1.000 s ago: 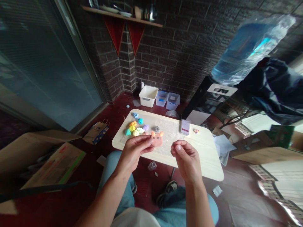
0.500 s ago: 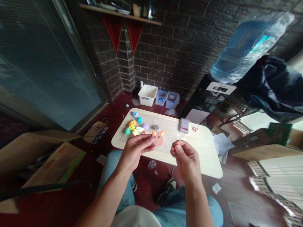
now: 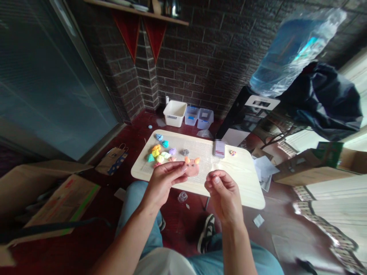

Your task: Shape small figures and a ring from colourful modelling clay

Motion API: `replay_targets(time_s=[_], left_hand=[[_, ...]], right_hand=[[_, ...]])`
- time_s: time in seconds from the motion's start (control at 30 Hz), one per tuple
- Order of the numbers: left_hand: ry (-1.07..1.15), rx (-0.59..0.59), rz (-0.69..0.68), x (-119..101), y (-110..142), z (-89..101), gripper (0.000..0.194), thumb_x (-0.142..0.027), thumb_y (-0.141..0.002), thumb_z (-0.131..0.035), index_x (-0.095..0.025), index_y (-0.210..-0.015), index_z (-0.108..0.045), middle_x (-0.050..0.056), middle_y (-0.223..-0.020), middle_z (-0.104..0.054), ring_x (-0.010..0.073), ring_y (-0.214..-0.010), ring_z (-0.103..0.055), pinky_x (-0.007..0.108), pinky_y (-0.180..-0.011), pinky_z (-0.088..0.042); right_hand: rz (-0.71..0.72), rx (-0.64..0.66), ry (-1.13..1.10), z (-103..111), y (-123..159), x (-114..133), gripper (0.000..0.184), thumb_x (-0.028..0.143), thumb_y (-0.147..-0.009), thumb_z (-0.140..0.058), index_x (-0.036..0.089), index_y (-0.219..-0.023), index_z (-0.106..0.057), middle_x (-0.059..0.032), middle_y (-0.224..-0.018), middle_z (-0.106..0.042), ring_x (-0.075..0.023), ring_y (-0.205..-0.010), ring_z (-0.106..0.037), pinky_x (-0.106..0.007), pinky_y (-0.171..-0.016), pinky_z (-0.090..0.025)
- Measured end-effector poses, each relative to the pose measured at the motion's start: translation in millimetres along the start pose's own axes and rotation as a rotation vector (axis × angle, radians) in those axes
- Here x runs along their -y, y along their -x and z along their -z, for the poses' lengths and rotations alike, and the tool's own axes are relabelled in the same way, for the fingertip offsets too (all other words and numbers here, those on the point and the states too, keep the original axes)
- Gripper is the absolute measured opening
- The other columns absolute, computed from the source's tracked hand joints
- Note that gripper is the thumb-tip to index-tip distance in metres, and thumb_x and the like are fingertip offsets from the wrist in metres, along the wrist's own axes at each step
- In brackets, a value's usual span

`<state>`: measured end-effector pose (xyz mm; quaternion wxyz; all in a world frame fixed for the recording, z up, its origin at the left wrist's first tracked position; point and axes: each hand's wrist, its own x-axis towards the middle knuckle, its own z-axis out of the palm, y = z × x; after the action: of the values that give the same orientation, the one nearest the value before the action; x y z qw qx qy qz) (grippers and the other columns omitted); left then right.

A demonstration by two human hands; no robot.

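Note:
My left hand [image 3: 164, 180] holds a pink clay figure [image 3: 191, 167] with orange ears, pinched between thumb and fingers above the near edge of a low pale table [image 3: 246, 179]. My right hand [image 3: 221, 193] hovers just right of the figure, fingertips pinched together on something too small to make out. Several coloured clay lumps [image 3: 159, 152] lie on a sheet of bubble wrap [image 3: 203, 152] on the table's left part. A phone [image 3: 220, 148] and a tiny multicoloured clay piece [image 3: 232, 152] lie at the far side.
A white bin [image 3: 174, 113] and two clear boxes [image 3: 198, 117] stand against the brick wall. Cardboard boxes [image 3: 54, 198] and a paper bag [image 3: 111, 160] lie left; a box [image 3: 318, 162] and papers [image 3: 263, 168] right. My knees and a shoe [image 3: 207, 231] sit below the table.
The view has shifted, so everything sits slightly left and lower. Both hands keep their pose; the right hand has lifted a little toward the figure.

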<state>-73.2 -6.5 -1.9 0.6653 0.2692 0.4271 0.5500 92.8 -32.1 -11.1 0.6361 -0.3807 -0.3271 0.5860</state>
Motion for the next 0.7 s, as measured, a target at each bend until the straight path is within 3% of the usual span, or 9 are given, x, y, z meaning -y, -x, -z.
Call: replay_targets(time_s=[0.37,0.7], left_hand=[[0.009,0.033,0.010,6.2,0.3,-8.6,0.022,-0.024,-0.064,-0.085,-0.016,-0.082,-0.078,0.005,-0.084,-0.077,0.0112,-0.071,-0.069,0.018,-0.064,-0.057],[0.003,0.033,-0.001,3.6,2.8,-11.3,0.024,-0.025,-0.064,-0.085,-0.014,-0.083,-0.077,0.005,-0.085,-0.076,0.0119,-0.072,-0.070,0.019,-0.064,-0.058]], right_hand=[[0.123,-0.024,0.099,10.0,8.4,0.4,0.010,0.034,-0.078,-0.075,0.025,-0.080,-0.070,-0.0003,-0.074,-0.063,-0.0109,-0.062,-0.048,-0.025,-0.057,-0.039],[0.128,-0.047,0.071,6.5,9.7,1.4,0.008,0.031,-0.081,-0.073,0.023,-0.080,-0.070,0.0016,-0.072,-0.061,-0.0089,-0.063,-0.046,-0.023,-0.059,-0.036]])
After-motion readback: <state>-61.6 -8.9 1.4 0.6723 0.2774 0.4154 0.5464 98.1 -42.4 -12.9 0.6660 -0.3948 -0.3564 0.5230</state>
